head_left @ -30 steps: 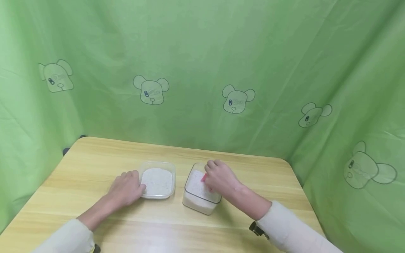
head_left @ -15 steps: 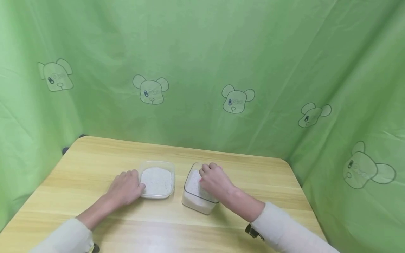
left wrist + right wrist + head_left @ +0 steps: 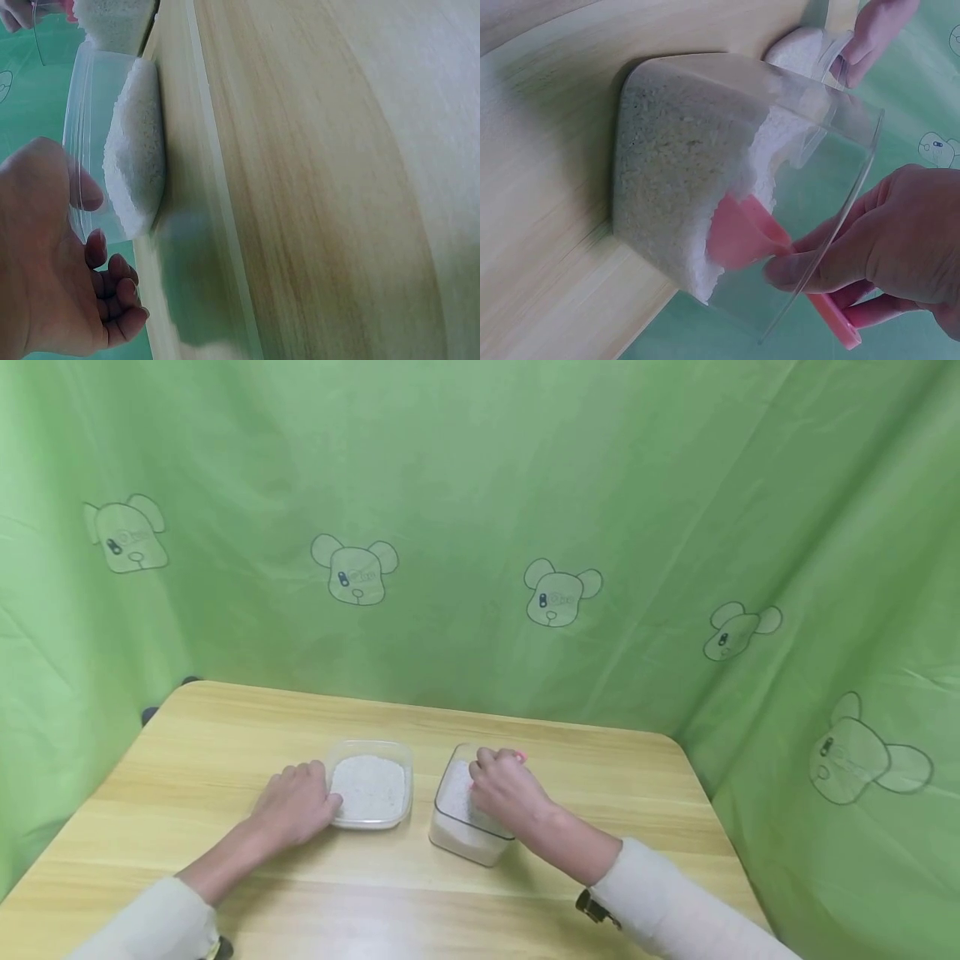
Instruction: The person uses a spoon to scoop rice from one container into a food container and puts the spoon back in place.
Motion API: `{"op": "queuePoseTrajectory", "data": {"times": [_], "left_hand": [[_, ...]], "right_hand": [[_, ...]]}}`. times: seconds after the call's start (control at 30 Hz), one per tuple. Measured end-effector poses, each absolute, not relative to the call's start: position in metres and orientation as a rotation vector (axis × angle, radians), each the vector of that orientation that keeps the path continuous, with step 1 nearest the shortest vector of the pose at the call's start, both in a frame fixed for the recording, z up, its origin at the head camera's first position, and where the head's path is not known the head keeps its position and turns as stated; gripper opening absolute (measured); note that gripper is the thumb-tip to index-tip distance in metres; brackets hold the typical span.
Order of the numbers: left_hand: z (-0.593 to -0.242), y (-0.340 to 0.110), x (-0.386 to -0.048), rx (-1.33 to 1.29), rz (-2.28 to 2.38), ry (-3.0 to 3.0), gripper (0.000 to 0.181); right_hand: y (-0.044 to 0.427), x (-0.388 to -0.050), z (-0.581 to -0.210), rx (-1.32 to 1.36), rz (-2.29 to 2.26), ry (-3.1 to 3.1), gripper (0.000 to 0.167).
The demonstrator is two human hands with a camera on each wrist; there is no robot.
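Observation:
My right hand (image 3: 510, 783) grips a pink scoop (image 3: 742, 232) by its handle. The scoop's bowl is sunk in the white rice (image 3: 679, 142) that fills a tall clear container (image 3: 471, 843). In the head view the hand hides most of the scoop; only small pink bits show. To the left, a low clear plastic box (image 3: 371, 822) holds a mound of rice (image 3: 136, 150). My left hand (image 3: 294, 802) holds this box at its left rim, thumb over the edge and fingers outside, loosely curled.
Both containers stand side by side on a light wooden table (image 3: 360, 893), a narrow gap between them. Green curtains (image 3: 450, 460) with bear-head drawings surround the table at the back and sides.
My right hand has shifted slightly left over the tall container, and the pink handle end now shows beyond its knuckles. The left hand and the low box keep their places.

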State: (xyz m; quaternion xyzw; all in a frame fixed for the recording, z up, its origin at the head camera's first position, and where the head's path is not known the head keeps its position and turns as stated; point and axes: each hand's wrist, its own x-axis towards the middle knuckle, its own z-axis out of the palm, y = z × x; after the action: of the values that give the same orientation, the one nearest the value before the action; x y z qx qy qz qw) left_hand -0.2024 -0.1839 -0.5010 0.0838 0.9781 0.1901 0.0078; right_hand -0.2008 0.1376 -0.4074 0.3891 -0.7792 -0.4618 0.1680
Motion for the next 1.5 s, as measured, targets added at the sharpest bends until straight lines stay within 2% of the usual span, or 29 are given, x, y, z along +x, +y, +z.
{"op": "queuePoseTrajectory", "data": {"times": [0.73,0.93,1.13,1.5], "left_hand": [[-0.500,-0.184,-0.203,0.238,0.627,3.048,0.028],[-0.500,-0.184,-0.202,0.236,0.627,3.047,0.027],[-0.499,-0.184,-0.201,0.237,0.615,3.049,0.027],[-0.497,-0.185,-0.200,0.246,0.619,3.044,0.028]], "right_hand": [[0.135,-0.201,-0.411,1.148,-1.327,-2.254,0.016],[0.146,-0.211,-0.413,1.190,-1.114,-2.355,0.011],[0.158,-0.217,-0.418,1.229,-0.884,-2.366,0.020],[0.159,-0.218,-0.420,1.219,-0.885,-2.355,0.028]]}}
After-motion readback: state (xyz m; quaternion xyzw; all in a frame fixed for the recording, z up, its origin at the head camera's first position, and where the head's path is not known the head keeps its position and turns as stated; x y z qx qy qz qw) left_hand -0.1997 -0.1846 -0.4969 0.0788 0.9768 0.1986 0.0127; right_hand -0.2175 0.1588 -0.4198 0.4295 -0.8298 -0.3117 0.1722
